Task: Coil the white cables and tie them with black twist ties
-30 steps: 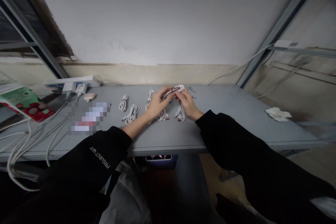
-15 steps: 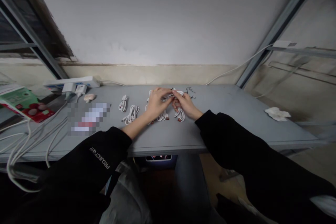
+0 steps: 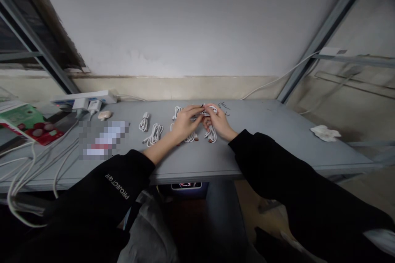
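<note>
Head view: from where I stand, the small coiled bundle of thin white cable (image 3: pixel 211 109) is up between both hands, just above the far half of the long grey flat-topped desk (image 3: pixel 265 144). Left hand (image 3: pixel 185 123): fingers curled, thumb nearly meeting fingertips, closed on the bundle's left end; a short thin black tie (image 3: pixel 202 107) shows at its fingertips, but can't tell whether that is pinched too. Right hand (image 3: pixel 219 121): bent fingers and thumb closed on the bundle's right-hand loops, hardly any gap.

Handling, my guess: light, bendy, a bit springy, smooth plastic sheath so loops may slide over each other; not fragile, though plug ends deserve care. Best hold is round the middle of the coil, all loops together, leaving the tie's place free.

Nearby: looped white cable with orange-brown plug (image 3: pixel 211 134) on the desk, just near of the right hand; another white coil (image 3: pixel 191 136) partly behind the left hand. Farther left, an upright-lying white coil with black band (image 3: pixel 144 122) and a looser white oval coil (image 3: pixel 155 134). Loose thin black wire ties (image 3: pixel 223 106) lie just far-right of the right hand; crumpled white tissue (image 3: pixel 325 133) well apart, far right
</note>
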`<state>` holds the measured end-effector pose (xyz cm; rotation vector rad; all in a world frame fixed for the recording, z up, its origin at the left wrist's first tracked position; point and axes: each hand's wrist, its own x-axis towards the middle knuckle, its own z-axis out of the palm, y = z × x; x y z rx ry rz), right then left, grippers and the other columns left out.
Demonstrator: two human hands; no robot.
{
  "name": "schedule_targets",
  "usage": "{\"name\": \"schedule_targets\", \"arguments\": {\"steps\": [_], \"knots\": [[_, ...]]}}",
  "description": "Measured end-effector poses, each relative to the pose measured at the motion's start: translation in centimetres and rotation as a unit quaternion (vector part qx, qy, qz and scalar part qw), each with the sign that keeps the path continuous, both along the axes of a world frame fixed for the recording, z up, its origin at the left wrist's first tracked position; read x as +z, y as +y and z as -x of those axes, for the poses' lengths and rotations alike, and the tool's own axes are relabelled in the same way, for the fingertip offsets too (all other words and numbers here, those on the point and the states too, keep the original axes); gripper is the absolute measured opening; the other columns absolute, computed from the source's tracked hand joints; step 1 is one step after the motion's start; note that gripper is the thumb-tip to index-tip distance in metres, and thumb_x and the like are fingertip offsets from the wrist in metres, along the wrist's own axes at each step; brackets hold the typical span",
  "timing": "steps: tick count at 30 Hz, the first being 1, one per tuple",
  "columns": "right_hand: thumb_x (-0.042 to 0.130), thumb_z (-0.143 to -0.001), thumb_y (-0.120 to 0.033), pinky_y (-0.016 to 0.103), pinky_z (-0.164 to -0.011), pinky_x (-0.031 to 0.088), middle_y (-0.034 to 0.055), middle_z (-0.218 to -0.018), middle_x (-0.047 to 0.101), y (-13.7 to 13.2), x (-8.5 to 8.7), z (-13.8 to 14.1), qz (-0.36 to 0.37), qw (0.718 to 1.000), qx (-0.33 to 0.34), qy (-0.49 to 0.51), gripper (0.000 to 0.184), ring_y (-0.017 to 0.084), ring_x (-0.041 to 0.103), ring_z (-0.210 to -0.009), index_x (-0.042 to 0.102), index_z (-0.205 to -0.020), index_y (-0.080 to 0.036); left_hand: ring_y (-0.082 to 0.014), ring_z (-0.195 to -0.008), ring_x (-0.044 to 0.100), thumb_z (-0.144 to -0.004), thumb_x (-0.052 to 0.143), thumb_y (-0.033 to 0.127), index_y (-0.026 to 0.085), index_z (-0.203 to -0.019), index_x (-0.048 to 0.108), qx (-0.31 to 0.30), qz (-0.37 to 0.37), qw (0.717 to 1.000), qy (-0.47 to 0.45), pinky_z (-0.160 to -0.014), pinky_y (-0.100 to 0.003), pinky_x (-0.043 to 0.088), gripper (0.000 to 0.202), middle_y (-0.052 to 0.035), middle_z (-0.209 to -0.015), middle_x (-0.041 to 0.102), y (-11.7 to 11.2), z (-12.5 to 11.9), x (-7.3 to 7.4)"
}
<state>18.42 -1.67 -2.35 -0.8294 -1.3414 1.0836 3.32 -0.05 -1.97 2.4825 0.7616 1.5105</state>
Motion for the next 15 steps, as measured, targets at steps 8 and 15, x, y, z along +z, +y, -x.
{"name": "schedule_targets", "arguments": {"steps": [8, 15], "knots": [[0.065, -0.078, -0.059, 0.022, -0.028, 0.030, -0.0060, -0.047, 0.053, -0.23, -0.01, -0.01, -0.019, 0.999, -0.041, -0.021, 0.038, 0.011, 0.046, -0.032, 0.052, -0.083, -0.024, -0.0161, -0.084, 0.069, -0.082, 0.060, 0.011, 0.019, -0.090, 0.071, -0.017, 0.012, 0.999, -0.030, -0.079, -0.032, 0.055, 0.017, -0.0047, -0.089, 0.075, -0.37, 0.02, 0.27], [0.065, -0.081, -0.048, 0.021, -0.031, 0.028, -0.0067, -0.044, 0.049, -0.04, -0.06, -0.22, -0.065, 0.993, -0.077, -0.061, 0.029, 0.008, 0.040, -0.032, 0.054, -0.074, -0.022, -0.0151, -0.080, 0.069, -0.078, 0.062, 0.008, 0.020, -0.081, 0.072, -0.023, 0.075, 0.995, -0.059, -0.078, -0.031, 0.054, 0.015, -0.0030, -0.083, 0.075, -0.93, -0.20, 0.72]]}}
